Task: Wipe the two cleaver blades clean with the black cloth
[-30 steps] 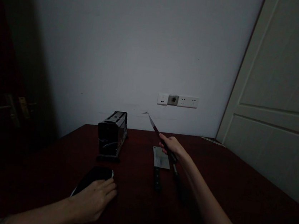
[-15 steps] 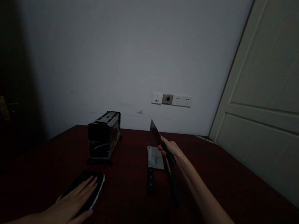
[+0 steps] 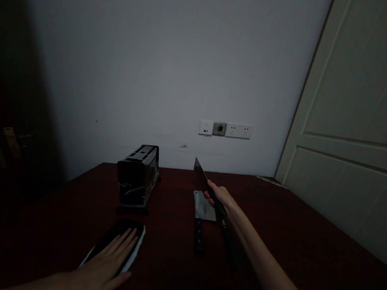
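Observation:
My right hand (image 3: 220, 197) is closed round the handle of a long kitchen knife (image 3: 200, 170), its blade pointing up and away over the dark red table (image 3: 307, 251). A cleaver (image 3: 203, 211) with a black handle lies flat just left of that hand. Another dark-handled knife (image 3: 225, 230) lies beside it, partly under my forearm. My left hand (image 3: 106, 265) rests flat with fingers stretched out on a dark oblong pad with a pale edge (image 3: 123, 235). A black knife block (image 3: 137, 173) stands upright behind the pad.
A pale wall with a row of sockets (image 3: 225, 129) runs behind the table. A white door (image 3: 365, 136) stands at the right. A dark door with a brass handle (image 3: 5, 140) is at the far left. The room is dim.
My left hand slid back from the pad's far end and flattened out on it. The knife in my right hand dipped lower, then stayed nearly still.

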The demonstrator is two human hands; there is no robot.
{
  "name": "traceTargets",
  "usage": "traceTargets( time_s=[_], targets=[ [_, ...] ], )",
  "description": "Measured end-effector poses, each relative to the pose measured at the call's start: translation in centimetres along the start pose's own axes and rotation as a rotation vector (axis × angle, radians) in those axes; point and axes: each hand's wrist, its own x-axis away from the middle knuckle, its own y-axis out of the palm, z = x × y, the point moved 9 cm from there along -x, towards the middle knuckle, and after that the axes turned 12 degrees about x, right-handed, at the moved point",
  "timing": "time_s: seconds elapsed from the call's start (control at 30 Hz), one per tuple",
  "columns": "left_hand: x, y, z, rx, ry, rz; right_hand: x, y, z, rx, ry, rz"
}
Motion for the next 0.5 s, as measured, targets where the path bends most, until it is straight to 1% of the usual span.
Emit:
traceTargets(
  time_s=[0.13,0.2,0.3,0.37,0.43,0.5],
  targets=[
    [-0.2,0.4,-0.5,0.002,0.037,0.114,-0.1,0.3,0.4,-0.027,0.011,-0.021],
    [-0.5,0.9,-1.4,0.002,0.040,0.177,-0.2,0.4,0.8,-0.044,0.023,-0.028],
    [-1.1,1.4,-2.9,0.035,0.006,0.291,-0.2,0.5,1.2,-0.079,0.044,-0.041],
    [-1.6,1.1,-3.6,0.102,-0.042,0.362,-0.1,0.5,1.5,-0.106,0.061,-0.048],
    [-2.2,0.3,-4.0,0.222,-0.120,0.423,-0.1,0.3,1.8,-0.133,0.077,-0.050],
    [-2.8,-1.0,-4.6,0.395,-0.265,0.505,-0.2,0.1,2.2,-0.161,0.091,-0.051]
  ],
)
